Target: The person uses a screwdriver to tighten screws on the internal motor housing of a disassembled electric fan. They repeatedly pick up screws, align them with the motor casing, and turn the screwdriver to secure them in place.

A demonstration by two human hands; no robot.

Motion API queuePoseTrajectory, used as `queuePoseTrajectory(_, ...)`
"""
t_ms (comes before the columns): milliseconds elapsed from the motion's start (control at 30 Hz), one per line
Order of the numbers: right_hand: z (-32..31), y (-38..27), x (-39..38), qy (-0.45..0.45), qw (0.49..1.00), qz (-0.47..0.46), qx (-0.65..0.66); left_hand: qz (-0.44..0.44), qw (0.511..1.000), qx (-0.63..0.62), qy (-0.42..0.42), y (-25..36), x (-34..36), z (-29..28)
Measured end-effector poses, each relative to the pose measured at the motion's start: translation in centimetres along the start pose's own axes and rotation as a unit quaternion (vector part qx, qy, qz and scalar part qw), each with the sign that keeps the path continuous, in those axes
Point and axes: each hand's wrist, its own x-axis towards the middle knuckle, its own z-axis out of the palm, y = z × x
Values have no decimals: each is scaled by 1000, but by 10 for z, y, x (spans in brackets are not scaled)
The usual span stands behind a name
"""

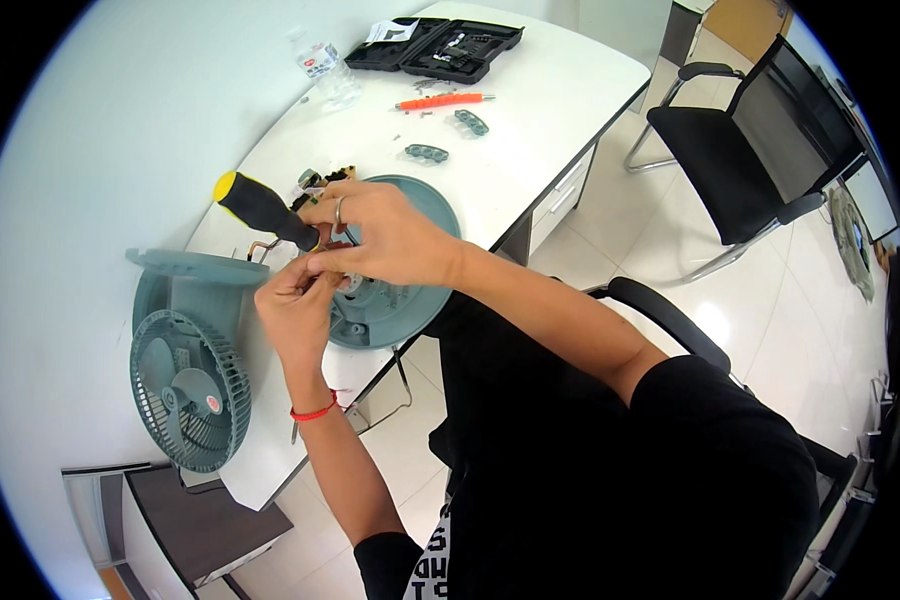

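Note:
A screwdriver (262, 208) with a thick black and yellow handle slants up to the left, its neck end among the fingers of my right hand (385, 230). That hand is closed around it, thumb and fingertips meeting those of my left hand (298, 310). My left fingers are pinched together; whatever they hold is hidden. Both hands are over a round grey-green fan base (425, 215), with inner parts partly showing beneath them. Just behind the fingers sit a small circuit board and wires (315, 186).
Left on the white table (540, 90) are a caged fan head (190, 395) and a grey-green housing (200, 265). Farther back lie two small green parts (427, 153), an orange pen-like tool (444, 101), a clear bottle (325, 70) and an opened black tool case (460, 50).

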Motion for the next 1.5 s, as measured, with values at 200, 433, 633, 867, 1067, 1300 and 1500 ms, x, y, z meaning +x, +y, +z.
queuePoseTrajectory(200, -3, 5, 5, -7, 998, 38, 57, -34, 997, -3, 67, 0, -3, 11)
queuePoseTrajectory(433, -8, 16, 1, -14, 977, 75, 198, -7, 999, -25, -25, -6, -5, 8)
queuePoseTrajectory(633, 3, 17, -5, -40, 977, 71, 199, 39, 999, -18, 8, -12, -7, 15)
queuePoseTrajectory(867, -3, 11, -7, -2, 981, 71, 180, 20, 999, 16, 33, -7, -7, 21)
queuePoseTrajectory(1067, -12, 4, -1, 58, 970, 114, 207, 88, 995, 16, -39, 5, -6, 14)
queuePoseTrajectory(1300, -20, -9, 1, 11, 980, 87, 178, 72, 996, 39, -21, 14, -5, 13)
queuePoseTrajectory(1500, -15, -9, -1, 3, 987, 84, 140, 54, 998, 30, 1, 5, -6, 13)
